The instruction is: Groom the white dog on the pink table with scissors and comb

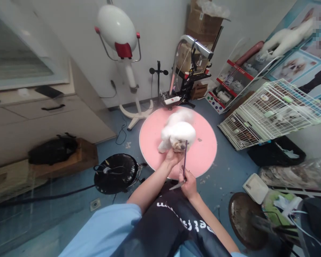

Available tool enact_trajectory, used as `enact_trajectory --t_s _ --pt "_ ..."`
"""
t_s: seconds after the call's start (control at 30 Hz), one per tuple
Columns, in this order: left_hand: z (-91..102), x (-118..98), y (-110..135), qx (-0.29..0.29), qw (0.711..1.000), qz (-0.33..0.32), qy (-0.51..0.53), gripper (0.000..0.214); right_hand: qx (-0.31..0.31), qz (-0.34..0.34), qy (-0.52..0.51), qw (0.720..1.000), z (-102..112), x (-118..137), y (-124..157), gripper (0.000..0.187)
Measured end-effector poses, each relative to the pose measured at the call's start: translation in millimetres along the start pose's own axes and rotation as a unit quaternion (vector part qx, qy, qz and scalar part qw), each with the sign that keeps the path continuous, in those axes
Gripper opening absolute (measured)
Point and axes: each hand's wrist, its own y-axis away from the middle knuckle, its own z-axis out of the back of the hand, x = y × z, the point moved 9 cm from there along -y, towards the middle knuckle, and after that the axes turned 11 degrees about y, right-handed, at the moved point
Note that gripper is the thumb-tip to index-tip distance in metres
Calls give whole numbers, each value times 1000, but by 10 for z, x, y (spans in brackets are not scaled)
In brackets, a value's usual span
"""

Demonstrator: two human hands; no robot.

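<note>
A fluffy white dog (182, 130) stands on a round pink grooming table (207, 150), its head toward me. My left hand (173, 157) is closed under the dog's chin, with the fingers partly hidden by the muzzle. In my right hand (189, 184) is a grooming comb (185, 157) with a purple spine, held upright so that its upper end reaches the side of the dog's face. The same hand also holds a pair of scissors (178, 185), whose blades point left, away from the dog.
A clipper (172, 100) lies by the table's far edge, near a grooming arm (195, 44). A white stand dryer (117, 28) stands behind. Left is a black round stool (116, 175); right are a wire cage (273, 114) and a brown stool (243, 217).
</note>
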Motion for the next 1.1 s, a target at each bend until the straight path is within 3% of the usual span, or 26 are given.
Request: enact_trajectory --t_s 0.07,0.2,0.33,0.5,0.57,0.63,0.7,0.77,0.87,0.93,1.1 --pt "-21 26 29 1 1000 -2 -2 21 19 5 -1 1000 -67 -7 28 39" --pt "19 5 53 0 1000 -14 -20 23 69 92 -40 992 -196 161 91 37" --pt "59 -75 73 1 1000 -23 -15 17 7 12 -29 999 -103 -29 69 36" --pt "-46 -49 27 -10 999 -8 -40 22 124 34 -107 986 -430 12 159 27" --pt "-118 56 -49 -18 998 19 -58 21 114 -36 -118 986 -476 -171 220 32" --pt "-146 105 -132 -40 997 11 -59 19 95 -174 -98 975 -487 -571 314 41" --pt "-135 102 -188 -62 997 -10 -49 19 99 -301 -73 946 -489 -1023 431 48" --pt "-109 59 -202 -70 997 -26 -37 22 131 -377 -53 915 -491 -1419 501 51" --pt "-52 -45 -144 -68 997 -41 -15 26 209 -400 -44 891 -482 -1805 488 50" --pt "-18 -91 -71 -63 997 -44 -4 28 255 -401 -56 878 -450 -1915 487 52" --pt "-43 1 92 -16 1000 -11 6 34 365 -381 -128 840 -398 -1694 653 68"
